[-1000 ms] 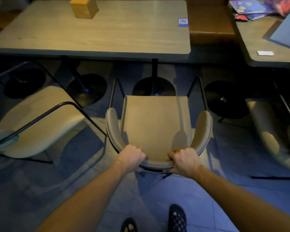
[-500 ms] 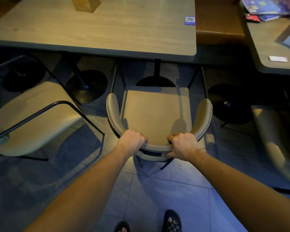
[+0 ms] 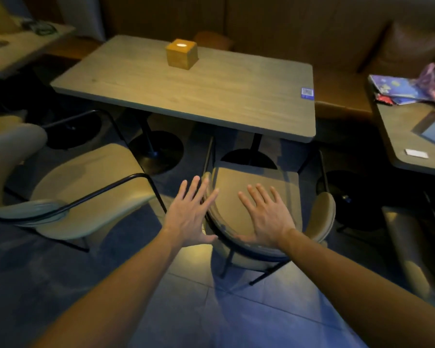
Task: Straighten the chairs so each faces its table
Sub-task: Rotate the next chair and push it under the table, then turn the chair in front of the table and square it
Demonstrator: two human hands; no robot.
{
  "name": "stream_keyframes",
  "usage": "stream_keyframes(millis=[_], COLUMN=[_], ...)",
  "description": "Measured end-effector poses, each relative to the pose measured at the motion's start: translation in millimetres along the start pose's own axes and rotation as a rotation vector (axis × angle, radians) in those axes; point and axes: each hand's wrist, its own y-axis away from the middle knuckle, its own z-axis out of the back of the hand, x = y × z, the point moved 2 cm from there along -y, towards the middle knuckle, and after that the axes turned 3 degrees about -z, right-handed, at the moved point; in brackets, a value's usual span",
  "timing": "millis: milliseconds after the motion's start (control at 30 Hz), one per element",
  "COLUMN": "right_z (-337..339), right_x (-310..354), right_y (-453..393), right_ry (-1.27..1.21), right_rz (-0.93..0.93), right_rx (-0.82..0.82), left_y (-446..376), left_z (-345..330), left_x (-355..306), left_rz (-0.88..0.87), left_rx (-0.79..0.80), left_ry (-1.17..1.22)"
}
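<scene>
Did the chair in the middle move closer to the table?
Yes. The middle chair slid forward toward the table; its seat front now reaches the round table base, which earlier showed well ahead of it.

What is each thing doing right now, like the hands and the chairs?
Left hand: open, fingers spread, holding nothing.
Right hand: open, fingers spread, holding nothing.
Middle chair: released, seat facing the table, front near its edge.
Left chair: turned at an angle, not straightened.
Wooden box: upright on the table.
</scene>
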Motion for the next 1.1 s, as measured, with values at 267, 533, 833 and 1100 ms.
stream_keyframes(millis=[267, 533, 833, 1100], right_z=[108.5, 161.0, 159.6, 148.9], right_x=[131.9, 297.5, 435.5, 512.4], right_y=[-43.1, -124.7, -249.6, -339.7], right_ry=[0.042, -0.014, -0.082, -0.101], right_rz=[0.081, 0.237, 0.314, 0.314], right_rx=[-0.134, -0.205, -0.163, -0.050], left_y=[128.7, 246.0, 286.4, 281.2], left_z=[34.4, 7.5, -55.5, -113.3], left_x=[150.6, 295.2, 451.0, 571.0], left_rz=[0.140, 0.314, 0.325, 0.223], left_rx=[-0.009, 0.039, 0.190, 0.251], left_ry=[-0.061, -0.087, -0.138, -0.150])
